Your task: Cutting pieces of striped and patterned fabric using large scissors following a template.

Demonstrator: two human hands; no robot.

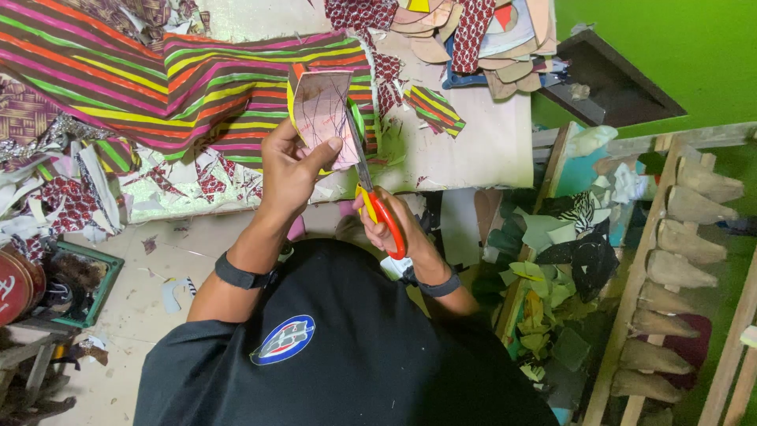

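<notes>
While the left hand (290,170) pinches a pink-ish cut piece (322,110) betw thumb and fingers, holding it up over the bench edge, the right hand (394,225) is closed thru the handles of the scissors (371,185). Handles red/yellow, blades pointing up and away from the body. Blades run along the right edge of the piece, touching or just beside it; can't tell how far open they are.

Piece: roughly rectangular w/ rounded top, dark pen lines on the face toward the cam, yellow/green edge showing round its rim. It sits in front of the striped fabric (181,79) spread on the workbench (465,142), not lying on it.

Both wrists w/ black bands. Black shirt w/ oval patch fills the lower frame.

Around:
- stack of cut sole-shaped pieces (473,35) at the far end of the bench, patterned and plain
- striped offcut (434,109) right of the scissors, flat on the bench
- scraps (71,189) piled at the left bench edge, more on the floor
- wooden rack w/ shoe lasts (686,244) at right, tips pointing left
- green wall (678,47) behind the rack
</notes>
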